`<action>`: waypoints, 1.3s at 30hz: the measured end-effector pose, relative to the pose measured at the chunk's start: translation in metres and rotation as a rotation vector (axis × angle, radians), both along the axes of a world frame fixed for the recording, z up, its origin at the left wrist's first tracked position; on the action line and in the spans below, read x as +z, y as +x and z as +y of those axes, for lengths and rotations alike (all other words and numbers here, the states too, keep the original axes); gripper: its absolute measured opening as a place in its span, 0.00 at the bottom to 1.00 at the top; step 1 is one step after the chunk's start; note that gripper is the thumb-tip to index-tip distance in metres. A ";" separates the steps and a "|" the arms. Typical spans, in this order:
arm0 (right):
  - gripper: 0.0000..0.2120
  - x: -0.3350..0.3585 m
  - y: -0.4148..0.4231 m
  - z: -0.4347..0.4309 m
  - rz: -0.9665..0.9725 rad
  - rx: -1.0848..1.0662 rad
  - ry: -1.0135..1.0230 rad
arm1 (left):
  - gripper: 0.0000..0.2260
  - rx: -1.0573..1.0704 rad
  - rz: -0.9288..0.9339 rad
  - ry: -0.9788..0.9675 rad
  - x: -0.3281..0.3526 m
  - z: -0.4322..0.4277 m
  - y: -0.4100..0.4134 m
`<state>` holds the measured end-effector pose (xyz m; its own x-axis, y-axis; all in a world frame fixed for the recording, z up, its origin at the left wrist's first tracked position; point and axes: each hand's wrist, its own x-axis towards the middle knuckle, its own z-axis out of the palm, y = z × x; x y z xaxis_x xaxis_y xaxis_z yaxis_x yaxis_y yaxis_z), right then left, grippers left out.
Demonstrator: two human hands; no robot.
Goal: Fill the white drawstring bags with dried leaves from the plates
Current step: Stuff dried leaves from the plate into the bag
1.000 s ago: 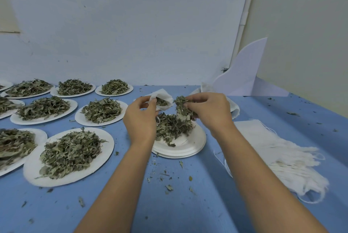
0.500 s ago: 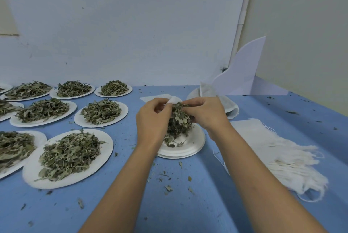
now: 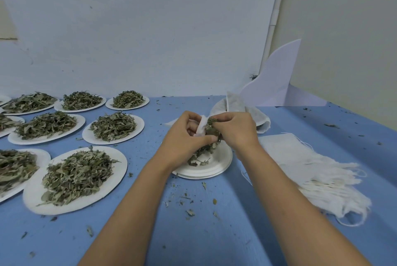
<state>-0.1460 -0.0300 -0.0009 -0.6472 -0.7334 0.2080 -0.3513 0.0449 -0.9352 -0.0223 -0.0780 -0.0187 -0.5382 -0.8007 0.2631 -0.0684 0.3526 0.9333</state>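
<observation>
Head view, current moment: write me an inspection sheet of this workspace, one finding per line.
Surface: blue table.
Job's things: white bag held over a nearly emptied plate; leaf-heaped plates to the left; stack of empty bags to the right.
Clutter: leaf crumbs scattered on the table.
Hands: left hand grips the bag; right hand pinches dried leaves at its mouth.
Cables: nothing seen.
Surroundings: pale wall, white card standing at the back.

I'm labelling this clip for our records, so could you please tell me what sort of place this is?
Probably a hand-packing workbench for herbal tea: rows of plates heaped with dried leaves, a stack of empty white bags, and a blue table strewn with leaf crumbs against a bare wall.
</observation>
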 end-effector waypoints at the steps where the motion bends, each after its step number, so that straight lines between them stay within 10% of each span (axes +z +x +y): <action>1: 0.10 -0.001 0.002 0.000 0.018 0.008 0.002 | 0.17 0.042 0.010 -0.028 -0.001 0.000 -0.002; 19: 0.13 0.002 0.029 -0.004 -0.074 0.223 0.014 | 0.17 0.324 0.244 0.128 -0.004 -0.006 -0.003; 26: 0.10 -0.001 0.028 -0.004 0.122 0.128 -0.054 | 0.15 0.290 0.271 0.082 -0.004 -0.003 -0.006; 39: 0.06 -0.004 0.031 -0.002 -0.105 0.123 -0.149 | 0.18 0.178 0.398 0.173 0.003 -0.005 -0.003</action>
